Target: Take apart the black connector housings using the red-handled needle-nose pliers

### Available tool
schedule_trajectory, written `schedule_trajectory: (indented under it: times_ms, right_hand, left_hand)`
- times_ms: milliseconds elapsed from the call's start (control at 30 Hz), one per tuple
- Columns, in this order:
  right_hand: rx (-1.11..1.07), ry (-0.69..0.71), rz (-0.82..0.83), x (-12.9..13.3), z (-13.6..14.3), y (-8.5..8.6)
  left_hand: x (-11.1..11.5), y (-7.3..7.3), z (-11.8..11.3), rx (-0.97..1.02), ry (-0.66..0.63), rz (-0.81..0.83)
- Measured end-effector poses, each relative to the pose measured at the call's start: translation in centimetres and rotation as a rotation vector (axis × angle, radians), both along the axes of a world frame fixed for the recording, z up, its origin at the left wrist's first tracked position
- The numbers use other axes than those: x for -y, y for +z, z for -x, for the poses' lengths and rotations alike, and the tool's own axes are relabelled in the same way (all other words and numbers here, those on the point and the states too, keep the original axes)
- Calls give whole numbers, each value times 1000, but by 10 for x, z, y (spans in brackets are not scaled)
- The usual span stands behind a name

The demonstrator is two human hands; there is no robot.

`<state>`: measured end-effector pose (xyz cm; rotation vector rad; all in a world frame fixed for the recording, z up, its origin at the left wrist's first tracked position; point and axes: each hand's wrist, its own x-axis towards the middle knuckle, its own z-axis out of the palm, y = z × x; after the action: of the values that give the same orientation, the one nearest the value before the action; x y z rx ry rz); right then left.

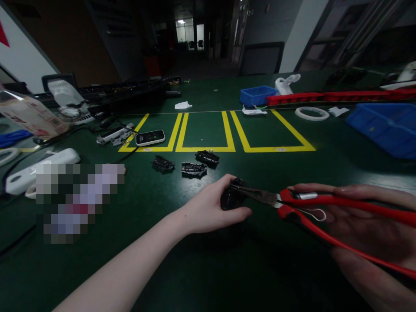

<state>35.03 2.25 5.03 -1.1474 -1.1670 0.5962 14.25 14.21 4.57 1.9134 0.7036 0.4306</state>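
– What are your hands doing?

– My left hand (211,203) is closed around a small black plastic part (231,200) on the green mat. My right hand (364,225) lies half open around the red-handled pliers (312,208), whose dark nose bites into that part

– What could go wrong?

– As I judge it, the nose could slip off and nip my left thumb, which sits just beside it. Squeezing too hard might crack the plastic

– Any writing?

– None I can read. The white device with the dark screen (150,138), beyond my left hand, shows only a green dot, and the packet (29,115) far left is too blurred
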Motion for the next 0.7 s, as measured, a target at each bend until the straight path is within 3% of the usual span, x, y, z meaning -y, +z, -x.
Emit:
schedule_trajectory:
  times_ms: [233, 400, 500, 600, 633, 700]
  right_hand:
    - [-79, 77, 55, -11, -13, -12]
    - [-160, 21, 131, -23, -13, -18]
    - [-173, 5, 159, -26, -14, -20]
    - [-147, 22, 157, -26, -17, -24]
    - [-141, 29, 153, -25, -18, -25]
    - [-139, 42, 138, -24, -19, -27]
  left_hand:
    - [0, -4, -1, -272, 73, -392]
    - [-4, -6, 3, -325, 127, -661]
    - [-1, 2, 8, -219, 201, -857]
    - [14, 19, 19, 52, 184, -1042]
    - [23, 26, 24, 180, 172, -1060]
    - [41, 39, 36, 177, 138, -911]
